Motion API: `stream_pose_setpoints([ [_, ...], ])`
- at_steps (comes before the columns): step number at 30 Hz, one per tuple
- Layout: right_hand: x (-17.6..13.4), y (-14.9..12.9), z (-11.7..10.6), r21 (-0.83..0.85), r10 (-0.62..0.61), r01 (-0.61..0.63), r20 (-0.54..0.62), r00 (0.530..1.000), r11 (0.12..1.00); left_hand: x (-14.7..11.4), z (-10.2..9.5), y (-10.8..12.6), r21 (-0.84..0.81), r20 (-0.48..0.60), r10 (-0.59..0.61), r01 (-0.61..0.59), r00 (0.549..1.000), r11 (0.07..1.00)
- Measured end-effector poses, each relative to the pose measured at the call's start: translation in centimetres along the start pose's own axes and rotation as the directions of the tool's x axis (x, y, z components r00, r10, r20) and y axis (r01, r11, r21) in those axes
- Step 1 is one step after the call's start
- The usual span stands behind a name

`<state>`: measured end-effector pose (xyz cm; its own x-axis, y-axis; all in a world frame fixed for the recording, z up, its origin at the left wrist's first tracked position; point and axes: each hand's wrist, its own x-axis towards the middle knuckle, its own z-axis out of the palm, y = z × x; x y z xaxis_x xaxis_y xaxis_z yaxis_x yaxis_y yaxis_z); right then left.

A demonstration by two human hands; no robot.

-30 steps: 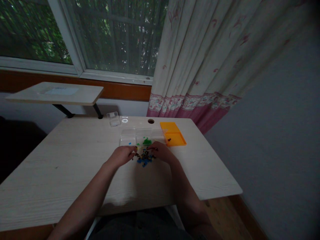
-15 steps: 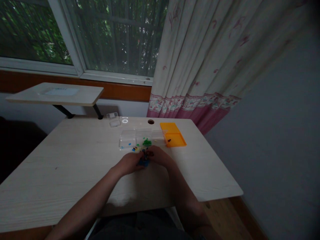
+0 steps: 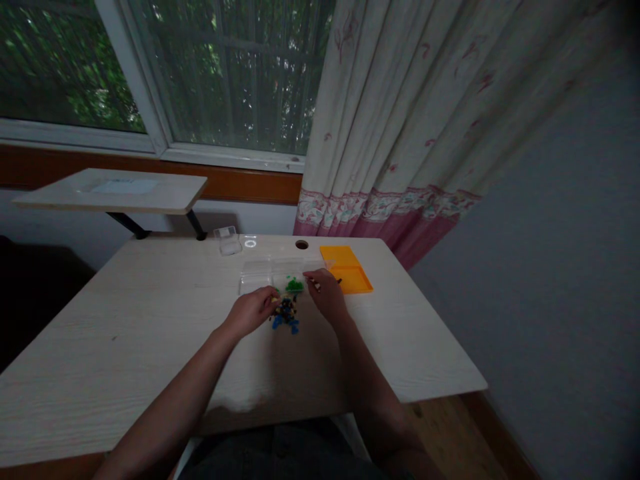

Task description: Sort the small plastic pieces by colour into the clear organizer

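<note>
A pile of small dark, blue and tan pieces [image 3: 286, 308] lies on the table, with several blue pieces [image 3: 284, 325] along its near edge. At the pile's left side is my left hand [image 3: 251, 312], its fingers pinched at a small yellow piece [image 3: 275, 300]. My right hand [image 3: 326, 293] is raised to the right of the pile, over the clear containers, with thumb and fingers closed; what they hold is too small to name. Between the hands, small green pieces [image 3: 294, 285] sit in a clear plastic container [image 3: 255, 285].
An orange open case [image 3: 357, 280] with a dark piece inside lies right of my right hand. Farther back stand a small clear box [image 3: 230, 246] and a round cable hole [image 3: 301, 245]. A raised shelf [image 3: 115, 190] is at the back left of the table [image 3: 165, 333].
My hands have moved apart from over the pile, uncovering it. The right hand has gone up and right towards the clear containers; the left has shifted slightly left and away from me.
</note>
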<state>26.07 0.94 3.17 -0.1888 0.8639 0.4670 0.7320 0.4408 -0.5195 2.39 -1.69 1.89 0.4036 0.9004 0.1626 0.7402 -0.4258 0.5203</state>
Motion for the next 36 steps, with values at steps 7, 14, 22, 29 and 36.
stream_pose_setpoints([
  [7, 3.5, -2.0, -0.3, -0.376, -0.100, 0.061, -0.086, 0.991, 0.925, 0.6, 0.1, -1.9, 0.092, -0.435, 0.087, -0.052, 0.896, 0.994],
  [14, 6.0, -1.8, 1.0, -0.483, -0.128, 0.203, 0.183, 0.975, 0.852, 0.7, 1.1, -2.4, 0.160, -0.438, 0.110, -0.043, 0.892, 0.986],
  [22, 2.2, -0.8, 1.4, -0.445, -0.213, 0.258, 0.150, 0.965, 0.857, 0.9, 2.1, -2.8, 0.174, -0.384, 0.087, -0.020, 0.919, 0.985],
  [29, -1.3, 1.2, 2.3, -0.390, -0.342, 0.391, 0.192, 0.920, 0.834, 1.0, 2.5, -3.2, 0.146, -0.339, 0.080, -0.032, 0.937, 0.989],
  [36, -1.9, 1.0, 2.7, -0.376, -0.307, 0.379, 0.237, 0.922, 0.846, 0.9, 2.3, -3.1, 0.158, -0.317, 0.094, -0.046, 0.944, 0.986],
])
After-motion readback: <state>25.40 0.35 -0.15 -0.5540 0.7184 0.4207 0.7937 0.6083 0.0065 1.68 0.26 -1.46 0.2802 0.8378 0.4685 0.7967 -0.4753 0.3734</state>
